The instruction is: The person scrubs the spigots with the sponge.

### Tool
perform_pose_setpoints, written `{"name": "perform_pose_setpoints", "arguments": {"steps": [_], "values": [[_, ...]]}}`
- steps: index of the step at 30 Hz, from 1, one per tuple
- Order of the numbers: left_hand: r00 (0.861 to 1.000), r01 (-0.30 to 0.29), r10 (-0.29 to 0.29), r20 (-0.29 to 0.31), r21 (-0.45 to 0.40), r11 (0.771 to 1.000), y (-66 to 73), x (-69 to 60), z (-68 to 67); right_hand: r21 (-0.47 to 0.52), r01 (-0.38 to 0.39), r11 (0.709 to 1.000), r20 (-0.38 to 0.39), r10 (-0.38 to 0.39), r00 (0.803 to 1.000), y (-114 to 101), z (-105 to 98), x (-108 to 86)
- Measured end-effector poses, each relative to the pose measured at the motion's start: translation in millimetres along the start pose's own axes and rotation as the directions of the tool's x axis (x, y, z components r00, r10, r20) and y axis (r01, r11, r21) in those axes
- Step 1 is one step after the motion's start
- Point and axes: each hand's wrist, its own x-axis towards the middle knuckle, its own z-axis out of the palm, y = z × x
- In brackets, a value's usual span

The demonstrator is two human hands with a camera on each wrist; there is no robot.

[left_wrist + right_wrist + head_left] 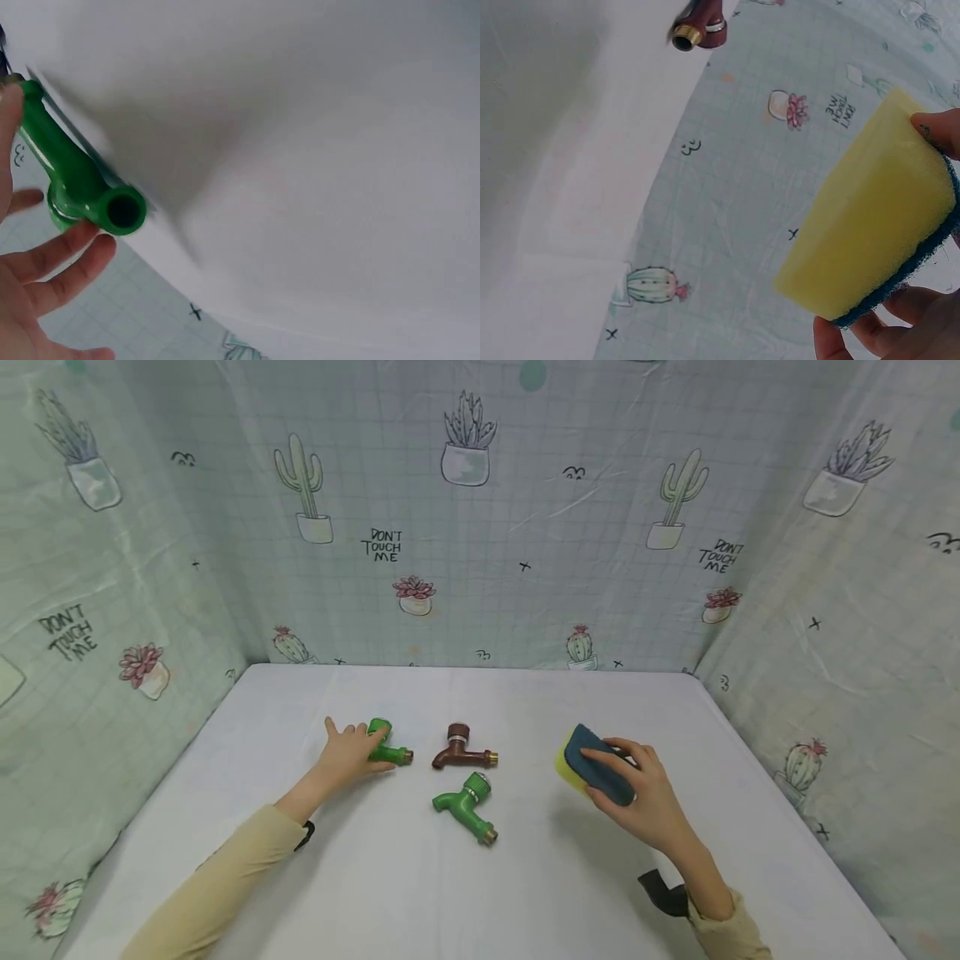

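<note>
At the left of the table, my left hand [347, 753] holds a green tap [393, 755], thumb on the near side and fingers around the knob. In the left wrist view the open spout of this tap [75, 169] faces the camera. My right hand [647, 793] grips a sponge [600, 766] with a dark blue scouring side and a yellow foam side, raised above the table. The yellow foam [877, 217] fills much of the right wrist view, pinched between thumb and fingers. Between the hands lie a brown tap [459, 755] and a second green tap [470, 806].
The white table [360, 893] is enclosed by cloth walls [495, 527] printed with cacti and lettering. Black bands [663, 893] show at the wrists, below beige sleeves [225, 885]. Both taps in the middle have brass threaded ends.
</note>
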Motion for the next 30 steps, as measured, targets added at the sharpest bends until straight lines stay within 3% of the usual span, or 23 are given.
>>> {"name": "perform_pose_setpoints", "arguments": {"steps": [6,17,21,25,27,30], "values": [[0.999,-0.032,0.032,-0.045,-0.005,0.999,-1.1,0.4,2.0,-0.001,-0.005,1.0,0.0,0.005,1.0,1.2,-1.0,-1.4],[0.998,0.021,-0.019,-0.068,0.025,0.999,5.8,3.9,5.8,-0.005,-0.026,1.0,0.006,0.027,1.0,1.7,-1.0,-6.9],[0.988,-0.038,0.043,-0.149,0.035,0.999,13.4,3.4,0.0,-0.009,-0.032,0.999,0.006,0.032,0.999,2.6,-0.3,-9.2],[0.959,-0.137,0.142,-0.243,0.038,0.99,29.5,4.8,-10.7,-0.007,-0.011,1.0,-0.011,0.011,1.0,3.8,0.5,-10.5],[0.949,-0.165,0.165,-0.267,0.024,0.986,41.0,4.8,-17.3,-0.006,-0.004,1.0,-0.013,0.004,1.0,4.2,0.9,-10.9],[0.946,-0.191,0.179,-0.271,-0.02,0.981,61.1,1.3,-28.1,-0.007,-0.003,1.0,-0.01,0.003,1.0,4.1,1.5,-11.2]]}}
